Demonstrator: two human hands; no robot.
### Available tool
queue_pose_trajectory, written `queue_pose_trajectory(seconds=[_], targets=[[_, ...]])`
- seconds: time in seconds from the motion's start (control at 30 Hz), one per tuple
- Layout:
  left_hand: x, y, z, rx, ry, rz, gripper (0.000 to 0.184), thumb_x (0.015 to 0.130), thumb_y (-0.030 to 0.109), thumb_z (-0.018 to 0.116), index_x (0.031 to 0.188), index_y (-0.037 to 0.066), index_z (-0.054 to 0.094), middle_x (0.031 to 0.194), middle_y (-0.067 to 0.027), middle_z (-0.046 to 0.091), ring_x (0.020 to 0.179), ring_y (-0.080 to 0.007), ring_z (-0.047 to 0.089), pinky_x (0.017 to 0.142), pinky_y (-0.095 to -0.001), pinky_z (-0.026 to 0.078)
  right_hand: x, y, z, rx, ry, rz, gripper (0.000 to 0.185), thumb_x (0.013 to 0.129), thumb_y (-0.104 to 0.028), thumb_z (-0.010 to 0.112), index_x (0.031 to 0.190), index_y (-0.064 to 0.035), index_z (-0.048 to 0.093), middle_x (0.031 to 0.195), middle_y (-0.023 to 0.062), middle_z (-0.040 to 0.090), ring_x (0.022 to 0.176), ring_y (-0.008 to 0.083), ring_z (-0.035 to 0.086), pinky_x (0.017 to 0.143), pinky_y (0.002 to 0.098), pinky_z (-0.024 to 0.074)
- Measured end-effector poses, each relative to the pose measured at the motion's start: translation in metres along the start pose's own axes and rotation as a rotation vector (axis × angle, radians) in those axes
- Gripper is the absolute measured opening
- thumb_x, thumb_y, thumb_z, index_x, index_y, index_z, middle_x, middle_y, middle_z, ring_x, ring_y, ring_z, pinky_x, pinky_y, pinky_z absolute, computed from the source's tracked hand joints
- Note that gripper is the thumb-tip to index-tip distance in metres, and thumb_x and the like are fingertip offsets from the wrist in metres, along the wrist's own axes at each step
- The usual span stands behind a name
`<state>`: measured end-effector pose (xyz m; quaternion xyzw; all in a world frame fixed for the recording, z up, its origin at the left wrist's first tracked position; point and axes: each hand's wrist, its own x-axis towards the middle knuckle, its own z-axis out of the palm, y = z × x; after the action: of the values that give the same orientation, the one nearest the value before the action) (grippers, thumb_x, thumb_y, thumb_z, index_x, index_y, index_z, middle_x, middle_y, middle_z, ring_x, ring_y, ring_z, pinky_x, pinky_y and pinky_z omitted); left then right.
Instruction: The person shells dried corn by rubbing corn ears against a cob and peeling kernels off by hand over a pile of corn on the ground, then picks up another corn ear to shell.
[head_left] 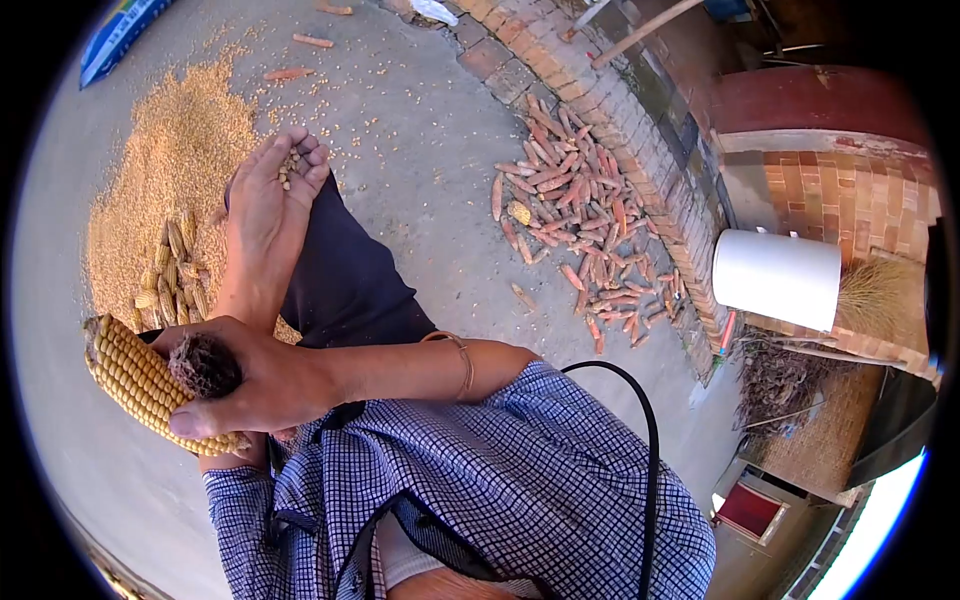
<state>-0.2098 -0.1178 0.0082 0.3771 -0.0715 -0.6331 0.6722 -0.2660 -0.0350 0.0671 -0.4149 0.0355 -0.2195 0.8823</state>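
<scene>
My right hand [270, 385] grips an ear of corn [135, 375] with yellow kernels, the thumb lying along its lower end. A dark, rough, round-ended piece [205, 366] is also in this hand, against the ear; it looks like a cob's end, but the rest is hidden. Farther out, my left hand [275, 185] is turned palm up, its fingers curled around a few loose corn kernels [288, 168]. The right forearm crosses over the left one. Beside the left forearm lie several ears of corn [175, 270] on a wide heap of shelled kernels [165, 150].
A pile of reddish bare cobs [590, 210] lies on the concrete floor [420, 150] by a low brick edge [640, 130]. Beyond are a white bucket [778, 279] and a straw broom [880, 295]. A blue bag [115, 40] is at upper left. A black cable [652, 450] hangs near my shirt.
</scene>
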Motion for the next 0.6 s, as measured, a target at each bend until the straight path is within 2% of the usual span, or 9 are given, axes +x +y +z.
queue_pose_trajectory(seconds=[0.07, 0.17, 0.2, 0.23, 0.27, 0.33, 0.47, 0.53, 0.6], targets=[[0.008, -0.009, 0.004, 0.006, -0.006, -0.033, 0.019, 0.100, 0.008, 0.046, 0.106, -0.008, 0.053, 0.098, -0.0143, 0.055, 0.091, -0.0233, 0.056, 0.077, -0.0325, 0.050, -0.005, -0.009, -0.003, -0.019, -0.030, 0.046, 0.057, 0.085, -0.030, 0.070, 0.123, 0.0063, 0.049, 0.093, 0.0060, 0.063, 0.085, 0.0099, 0.060, 0.079, 0.0259, 0.0508], [0.033, -0.030, 0.017, 0.076, -0.070, -0.072, 0.018, 0.099, 0.008, 0.046, 0.107, -0.006, 0.054, 0.098, -0.0125, 0.058, 0.092, -0.0234, 0.058, 0.078, -0.0315, 0.051, -0.016, -0.034, -0.004, -0.016, -0.027, 0.162, 0.057, 0.084, -0.030, 0.069, 0.124, 0.0062, 0.049, 0.094, 0.0073, 0.063, 0.084, 0.0121, 0.061, 0.078, 0.0272, 0.0515], [0.033, -0.048, 0.040, 0.320, -0.225, 0.033, 0.021, 0.099, 0.016, 0.049, 0.103, -0.004, 0.055, 0.095, -0.0119, 0.060, 0.087, -0.0212, 0.060, 0.077, -0.0343, 0.050, -0.018, -0.034, 0.000, -0.027, -0.006, 0.073, 0.057, 0.084, -0.030, 0.069, 0.123, 0.0061, 0.049, 0.093, 0.0076, 0.064, 0.082, 0.0129, 0.062, 0.077, 0.0275, 0.0522], [0.034, -0.067, 0.061, 0.147, -0.531, -0.162, 0.035, 0.101, 0.029, 0.049, 0.113, -0.003, 0.055, 0.108, -0.0171, 0.061, 0.100, -0.0266, 0.060, 0.088, -0.0392, 0.050, -0.020, -0.030, -0.001, -0.034, 0.000, -0.009, 0.056, 0.084, -0.030, 0.069, 0.123, 0.0060, 0.050, 0.093, 0.0079, 0.064, 0.081, 0.0137, 0.062, 0.075, 0.0279, 0.0529], [0.031, -0.093, 0.084, 0.487, -0.560, -0.233, 0.064, 0.100, 0.044, 0.046, 0.139, -0.005, 0.038, 0.135, -0.0218, 0.050, 0.125, -0.0295, 0.050, 0.104, -0.0440, 0.041, -0.018, -0.030, -0.002, -0.043, 0.004, -0.095, 0.056, 0.084, -0.030, 0.069, 0.123, 0.0059, 0.050, 0.092, 0.0082, 0.064, 0.080, 0.0146, 0.063, 0.074, 0.0282, 0.0537], [0.032, -0.116, 0.103, 1.139, -0.641, 0.550, 0.074, 0.099, 0.052, 0.043, 0.146, -0.003, 0.029, 0.143, -0.0236, 0.043, 0.134, -0.0312, 0.041, 0.108, -0.0448, 0.037, -0.027, -0.053, -0.004, 0.071, 0.028, -0.071, 0.042, 0.084, -0.026, 0.069, 0.111, 0.0026, 0.055, 0.085, 0.0093, 0.066, 0.073, 0.0143, 0.065, 0.061, 0.0266, 0.0545], [0.015, -0.004, 0.067, 0.695, -0.652, -0.010, 0.080, 0.098, 0.063, 0.029, 0.145, -0.002, 0.033, 0.133, -0.0259, 0.051, 0.127, -0.0354, 0.049, 0.107, -0.0451, 0.039, -0.055, -0.067, -0.044, 0.123, 0.088, 0.044, 0.062, 0.085, -0.036, 0.065, 0.127, 0.0049, 0.045, 0.094, 0.0226, 0.063, 0.058, 0.0187, 0.062, 0.048, 0.0248, 0.0508], [0.006, 0.043, 0.033, 0.300, -0.730, -0.089, 0.088, 0.094, 0.070, 0.026, 0.143, -0.003, 0.036, 0.124, -0.0290, 0.056, 0.117, -0.0381, 0.057, 0.102, -0.0452, 0.046, -0.054, -0.062, -0.061, 0.235, 0.079, 0.060, 0.073, 0.085, -0.039, 0.063, 0.137, 0.0055, 0.036, 0.094, 0.0275, 0.061, 0.053, 0.0189, 0.059, 0.044, 0.0235, 0.0497], [-0.029, 0.078, 0.012, 0.221, -0.671, 0.096, 0.094, 0.090, 0.074, 0.027, 0.142, -0.004, 0.037, 0.119, -0.0320, 0.057, 0.112, -0.0415, 0.059, 0.095, -0.0477, 0.051, -0.043, -0.054, -0.074, 0.211, 0.083, 0.087, 0.076, 0.085, -0.041, 0.061, 0.139, 0.0054, 0.034, 0.095, 0.0270, 0.060, 0.052, 0.0189, 0.059, 0.044, 0.0230, 0.0494]])
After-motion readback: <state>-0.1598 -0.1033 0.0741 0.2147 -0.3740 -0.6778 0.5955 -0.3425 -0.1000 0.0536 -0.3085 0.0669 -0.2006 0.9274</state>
